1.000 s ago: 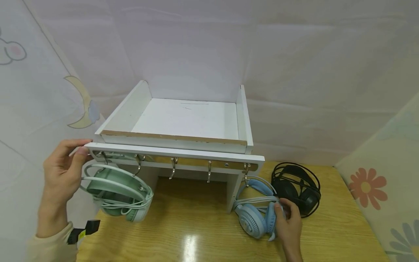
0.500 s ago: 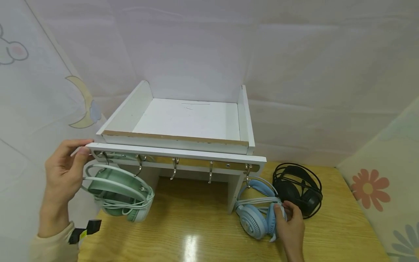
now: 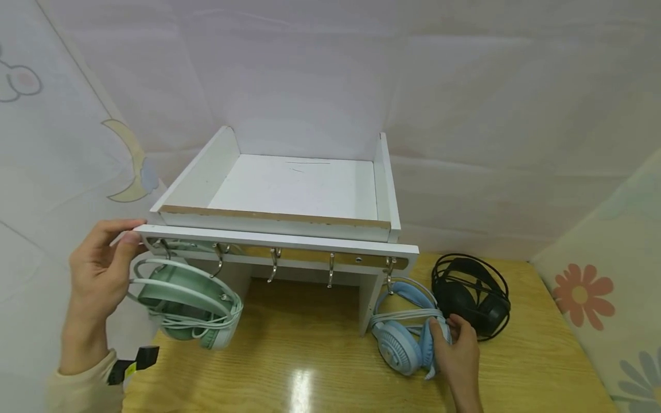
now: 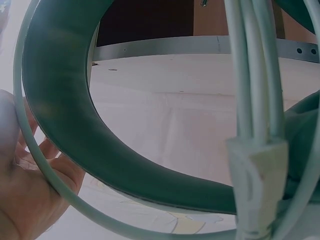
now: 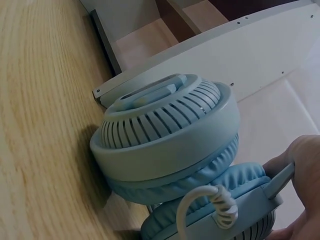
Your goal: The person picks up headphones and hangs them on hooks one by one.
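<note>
My left hand (image 3: 100,269) pinches the left end of the white hook rail (image 3: 279,240) between thumb and fingers. Just beside it, green headphones (image 3: 188,301) hang from the rail's left hooks; in the left wrist view their dark green band (image 4: 60,100) fills the foreground, with the hand (image 4: 35,185) behind it. At the right, my right hand (image 3: 458,355) grips the outer ear cup of the blue headphones (image 3: 397,347), which rest on the table by the shelf's right leg. The right wrist view shows their ear cup (image 5: 170,130) close up, the hand (image 5: 302,190) at the right edge.
Black headphones (image 3: 472,298) lie on the wooden table (image 3: 537,344), right of the blue ones. The white shelf (image 3: 294,186) stands against a cloth backdrop (image 3: 465,115). Bare metal hooks (image 3: 331,271) line the middle and right of the rail.
The view shifts slightly between frames. Both hands stay in place, and the green and blue headphones show no clear movement of their own.
</note>
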A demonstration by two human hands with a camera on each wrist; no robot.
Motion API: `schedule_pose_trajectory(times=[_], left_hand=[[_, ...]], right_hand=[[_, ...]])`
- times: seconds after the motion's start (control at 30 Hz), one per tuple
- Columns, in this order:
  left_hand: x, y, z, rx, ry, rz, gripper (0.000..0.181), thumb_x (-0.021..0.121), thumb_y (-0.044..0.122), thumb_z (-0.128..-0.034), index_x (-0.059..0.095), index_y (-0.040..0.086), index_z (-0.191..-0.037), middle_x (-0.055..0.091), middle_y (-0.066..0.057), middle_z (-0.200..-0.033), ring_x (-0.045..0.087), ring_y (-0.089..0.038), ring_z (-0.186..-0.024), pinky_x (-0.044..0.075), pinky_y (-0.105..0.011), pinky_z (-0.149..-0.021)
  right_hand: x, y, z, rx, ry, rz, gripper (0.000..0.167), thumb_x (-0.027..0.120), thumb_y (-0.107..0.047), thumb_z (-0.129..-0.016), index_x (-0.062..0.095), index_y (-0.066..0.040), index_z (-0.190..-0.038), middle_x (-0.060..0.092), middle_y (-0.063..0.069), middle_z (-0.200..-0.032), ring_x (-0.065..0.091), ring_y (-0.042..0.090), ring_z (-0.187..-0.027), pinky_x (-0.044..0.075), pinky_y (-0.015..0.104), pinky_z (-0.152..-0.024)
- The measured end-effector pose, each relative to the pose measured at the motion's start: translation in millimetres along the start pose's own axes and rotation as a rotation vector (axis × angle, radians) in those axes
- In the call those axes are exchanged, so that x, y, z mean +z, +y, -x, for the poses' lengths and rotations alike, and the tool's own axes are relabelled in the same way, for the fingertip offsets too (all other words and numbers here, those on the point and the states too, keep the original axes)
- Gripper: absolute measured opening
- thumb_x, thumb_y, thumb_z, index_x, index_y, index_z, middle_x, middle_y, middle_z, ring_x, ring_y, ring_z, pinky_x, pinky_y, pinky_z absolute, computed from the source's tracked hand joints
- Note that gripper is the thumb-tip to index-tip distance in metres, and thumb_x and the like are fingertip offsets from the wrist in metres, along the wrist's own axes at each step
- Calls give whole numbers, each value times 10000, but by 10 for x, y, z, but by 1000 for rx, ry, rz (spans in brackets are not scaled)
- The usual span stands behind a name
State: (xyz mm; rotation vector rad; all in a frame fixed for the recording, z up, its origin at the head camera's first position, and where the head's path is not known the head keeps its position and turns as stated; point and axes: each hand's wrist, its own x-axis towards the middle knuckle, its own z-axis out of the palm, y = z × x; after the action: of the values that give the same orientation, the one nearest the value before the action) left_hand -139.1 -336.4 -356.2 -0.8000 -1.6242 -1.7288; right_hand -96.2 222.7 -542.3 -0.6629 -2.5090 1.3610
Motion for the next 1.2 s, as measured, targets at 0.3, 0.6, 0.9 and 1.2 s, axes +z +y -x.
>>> schedule_pose_trajectory(times=[0.3,0.6,0.9,1.2], left_hand=[[3,8,13,-15,5,-21,252,426,-259,-992,532,-324,-1211,730,-144,-1175,754,-158,-999,645,-204,-886],[-6,-3,12,3,-10,-37,256,432,-250,-997,537,-319,-1220,726,-141,-1185,750,-157,-1011,640,-201,-899],[1,3,11,-3,2,-48,250,445,-243,-1002,545,-309,-1221,729,-135,-1199,750,-148,-1020,636,-187,-899],[-5,5,15,-3,5,-42,247,450,-239,-1004,544,-310,-1220,729,-137,-1203,751,-152,-1017,638,-191,-899]], right_hand=[[-54,36,-128,109,-194,78,869,570,-540,-1067,332,126,-1572,401,402,-1561,396,573,-1447,347,692,-1216],[-79,58,-356,126,-394,65,953,501,-635,-1071,333,162,-1565,360,428,-1581,384,600,-1443,343,718,-1225],[-95,149,-621,188,-603,-88,909,480,-595,-1101,345,180,-1557,362,398,-1606,387,540,-1474,317,668,-1269],[-83,190,-724,179,-641,-104,900,471,-593,-1107,382,199,-1526,428,380,-1560,478,463,-1420,406,547,-1220]])
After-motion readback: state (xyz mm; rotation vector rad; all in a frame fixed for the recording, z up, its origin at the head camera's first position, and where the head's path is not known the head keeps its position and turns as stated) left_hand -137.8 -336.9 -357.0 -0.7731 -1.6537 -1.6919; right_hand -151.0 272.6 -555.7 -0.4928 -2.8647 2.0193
